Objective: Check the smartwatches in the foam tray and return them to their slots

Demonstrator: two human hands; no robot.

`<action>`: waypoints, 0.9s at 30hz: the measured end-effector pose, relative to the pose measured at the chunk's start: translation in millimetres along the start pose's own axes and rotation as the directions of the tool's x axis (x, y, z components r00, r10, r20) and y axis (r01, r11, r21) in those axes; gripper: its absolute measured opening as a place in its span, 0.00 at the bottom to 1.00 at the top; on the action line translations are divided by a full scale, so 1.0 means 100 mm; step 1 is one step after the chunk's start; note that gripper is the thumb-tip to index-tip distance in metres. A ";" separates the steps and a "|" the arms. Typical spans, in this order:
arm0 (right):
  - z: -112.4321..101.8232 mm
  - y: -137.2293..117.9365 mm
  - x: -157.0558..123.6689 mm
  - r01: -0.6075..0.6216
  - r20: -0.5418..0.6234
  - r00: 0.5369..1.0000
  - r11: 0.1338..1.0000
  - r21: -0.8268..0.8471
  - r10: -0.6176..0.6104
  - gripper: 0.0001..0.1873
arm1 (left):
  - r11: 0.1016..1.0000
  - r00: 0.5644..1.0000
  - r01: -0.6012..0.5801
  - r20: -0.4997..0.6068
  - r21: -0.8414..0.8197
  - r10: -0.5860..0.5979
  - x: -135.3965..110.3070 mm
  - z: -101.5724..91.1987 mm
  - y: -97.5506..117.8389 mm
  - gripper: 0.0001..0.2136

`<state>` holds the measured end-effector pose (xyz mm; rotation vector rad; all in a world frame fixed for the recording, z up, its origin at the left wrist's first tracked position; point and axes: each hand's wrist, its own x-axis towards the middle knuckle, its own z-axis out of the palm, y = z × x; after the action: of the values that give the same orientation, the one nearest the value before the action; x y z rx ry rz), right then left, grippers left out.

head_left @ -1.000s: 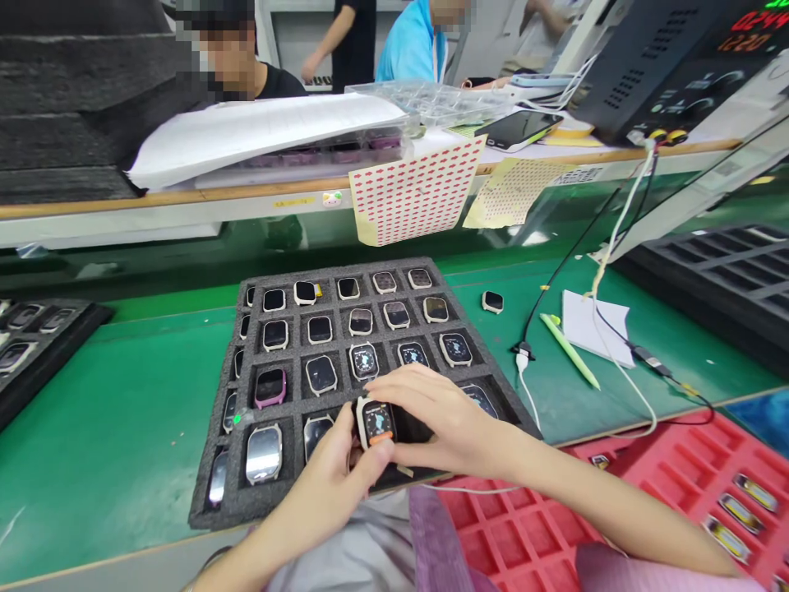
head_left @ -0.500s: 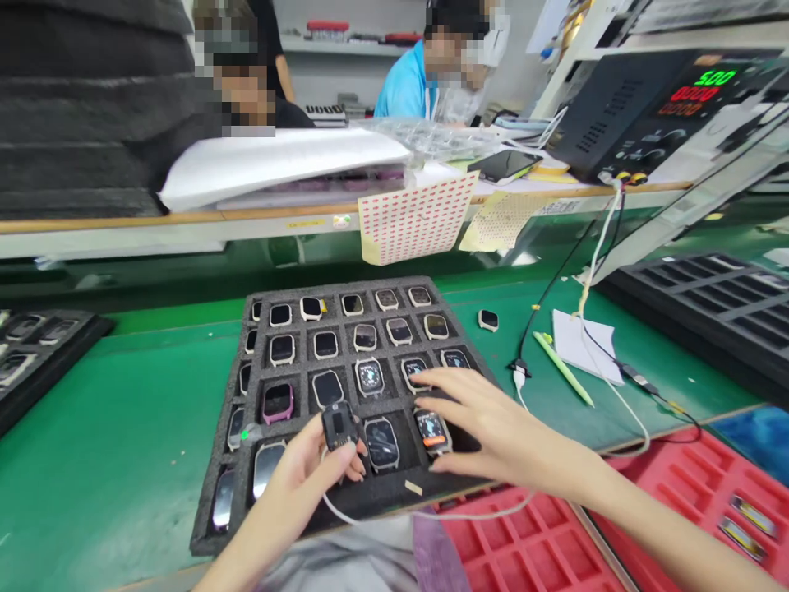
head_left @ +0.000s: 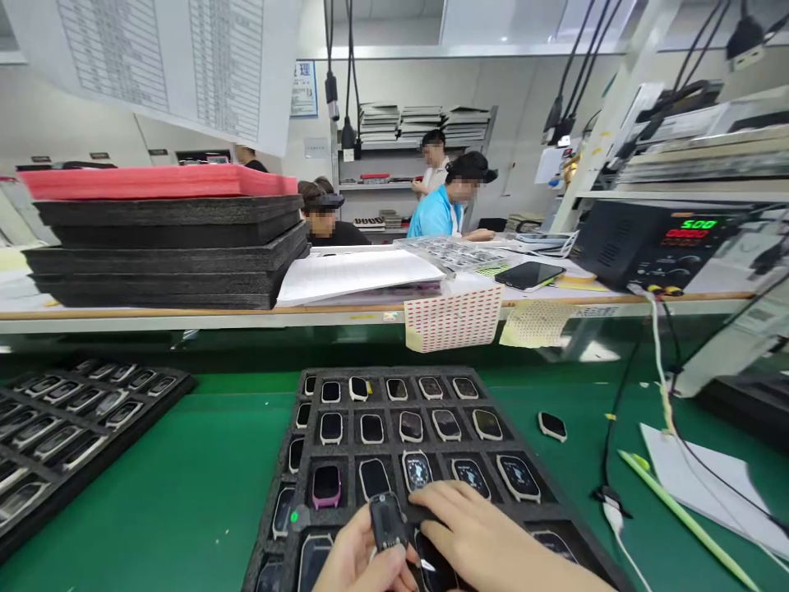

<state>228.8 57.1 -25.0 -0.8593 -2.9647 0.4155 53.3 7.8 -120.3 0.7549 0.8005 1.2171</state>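
My left hand (head_left: 354,563) is closed around a small black rectangular device (head_left: 387,520) with a row of metal contacts along its lower end. It is held above the near part of a black foam tray (head_left: 354,518) whose cells hold smartwatches. Over the same tray, my right hand (head_left: 481,530) reaches in from the right with bent fingers. Its fingertips lie beside a lit smartwatch (head_left: 417,471) and over a dark-screened smartwatch (head_left: 435,566). The thumb is hidden, so a grip cannot be made out. A purple-framed watch (head_left: 326,485) sits in a cell further left.
Another watch tray (head_left: 62,419) lies at left. Right of the main tray are a loose watch (head_left: 552,426), a cable plug (head_left: 613,510), a green pen (head_left: 684,514) and white paper (head_left: 715,477). A shelf edge (head_left: 345,319) crosses behind, bearing a power supply (head_left: 666,247). Co-workers sit beyond.
The view has tilted up, so the tray and hands appear lower. My right hand has shifted left over the tray, closer to the black device, which stays in my left hand.
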 end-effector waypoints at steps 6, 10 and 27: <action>-0.01 0.04 0.07 -0.027 0.010 1.000 0.999 0.018 0.026 0.14 | 1.000 1.000 -0.010 -0.015 0.003 0.010 -0.11 0.02 0.14 0.18; -0.14 0.08 0.03 -0.071 -0.038 0.996 0.967 0.244 0.082 0.17 | 0.998 1.000 0.008 -0.024 0.067 -0.006 -0.19 0.04 0.30 0.11; 0.04 -0.06 0.24 0.210 -0.277 0.939 0.978 -0.014 -0.206 0.16 | 0.994 0.996 0.023 0.083 0.105 -0.032 -0.25 0.09 0.39 0.18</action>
<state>205.0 64.3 -28.2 -0.5412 -2.7479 0.2821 37.5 -9.8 -79.7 0.8715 0.8062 1.1178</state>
